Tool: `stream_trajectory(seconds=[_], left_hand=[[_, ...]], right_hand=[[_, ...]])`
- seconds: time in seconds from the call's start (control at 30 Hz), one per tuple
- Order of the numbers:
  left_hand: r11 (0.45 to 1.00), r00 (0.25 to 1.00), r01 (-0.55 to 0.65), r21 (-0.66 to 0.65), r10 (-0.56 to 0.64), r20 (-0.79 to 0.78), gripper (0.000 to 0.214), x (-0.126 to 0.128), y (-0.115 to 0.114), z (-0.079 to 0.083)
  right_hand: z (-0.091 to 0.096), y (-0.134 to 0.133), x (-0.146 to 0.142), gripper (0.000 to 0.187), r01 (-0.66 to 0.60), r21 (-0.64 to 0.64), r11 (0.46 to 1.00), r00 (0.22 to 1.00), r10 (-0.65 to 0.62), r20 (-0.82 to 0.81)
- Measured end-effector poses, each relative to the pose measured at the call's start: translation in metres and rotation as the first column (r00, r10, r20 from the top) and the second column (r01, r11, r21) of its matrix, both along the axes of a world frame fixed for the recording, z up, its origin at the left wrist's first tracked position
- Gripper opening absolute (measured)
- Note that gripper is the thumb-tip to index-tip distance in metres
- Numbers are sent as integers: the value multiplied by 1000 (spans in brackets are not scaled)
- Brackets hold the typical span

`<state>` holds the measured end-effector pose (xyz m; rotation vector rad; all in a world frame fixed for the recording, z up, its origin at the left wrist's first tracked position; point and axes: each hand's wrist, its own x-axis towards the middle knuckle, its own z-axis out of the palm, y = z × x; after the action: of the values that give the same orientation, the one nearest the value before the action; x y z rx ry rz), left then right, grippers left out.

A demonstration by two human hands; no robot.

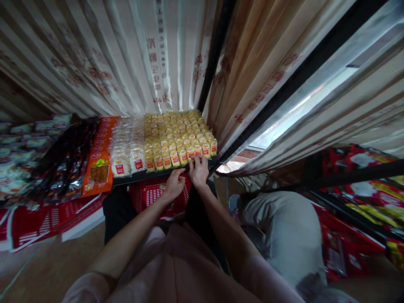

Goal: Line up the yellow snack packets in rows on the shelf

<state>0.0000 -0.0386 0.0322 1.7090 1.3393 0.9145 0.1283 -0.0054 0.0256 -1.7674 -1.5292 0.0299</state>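
packets: yellow, red labels | pouch: orange | basket: red | curtain: cream, red-printed | shelf: black

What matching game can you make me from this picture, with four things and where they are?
Things:
1. Yellow packets
2. Orange packets
3. Red basket
4. Right hand

Places:
A. Low down, between two dark trouser legs
B. Fingertips at the front of the yellow packets
C. Between the dark packets and the clear-wrapped white packets
D. In rows on the right end of the black shelf

Right pairs: 1-D, 2-C, 3-A, 4-B
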Motion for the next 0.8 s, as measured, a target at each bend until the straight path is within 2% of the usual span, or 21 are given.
stream_trajectory(seconds=[0.17, 0.3, 0.43, 0.67, 0.8], left_hand=[[1000, 1000, 22, 18, -21, -12, 36, -9, -3, -2], [999, 999, 33, -2, -33, -40, 37, -9, -4, -2], [999, 998, 22, -34, -24, -66, 37, -10, -5, 1], [1000, 996, 27, -12, -28, -86, 39, -12, 0, -1], [996, 989, 42, 83, -29, -146, 40, -5, 10, 7]], right_hand=[[-3, -1, 1, 24, -27, -10, 1000, 999, 27, -35], [-9, -5, 3, 30, -100, 57, 993, 993, 104, -64], [-12, -6, 5, 36, -162, 98, 982, 986, 165, -22], [-9, -6, 12, 39, -143, 36, 989, 986, 140, 89], [-7, -11, 12, 42, -106, 34, 994, 989, 101, 108]])
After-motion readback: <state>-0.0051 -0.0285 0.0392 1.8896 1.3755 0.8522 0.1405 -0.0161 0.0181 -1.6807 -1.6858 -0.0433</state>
